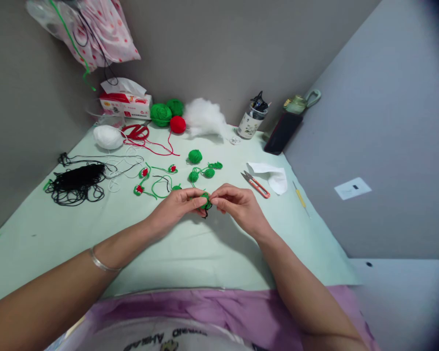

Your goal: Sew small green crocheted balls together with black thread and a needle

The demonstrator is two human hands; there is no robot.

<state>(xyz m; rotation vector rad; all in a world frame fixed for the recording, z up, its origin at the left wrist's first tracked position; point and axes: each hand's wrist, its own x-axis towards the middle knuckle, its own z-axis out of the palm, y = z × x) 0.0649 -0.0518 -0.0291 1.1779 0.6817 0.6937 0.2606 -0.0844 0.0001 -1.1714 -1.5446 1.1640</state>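
Mid-frame, the left hand grips a green yarn piece, best kept steady; right hand, fingertips pinched closed, should keep black yarn untangled.

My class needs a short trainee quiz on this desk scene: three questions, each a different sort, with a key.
1. True or false: the left hand holds a small green yarn piece.

2. Which tool lies farthest right on the pale green tablecloth?
A) red-handled scissors
B) yellow-handled crochet hook
C) orange-handled thread snips

3. Short answer: which arm wears the silver bracelet?

Key: 1. True. 2. B. 3. The left arm.
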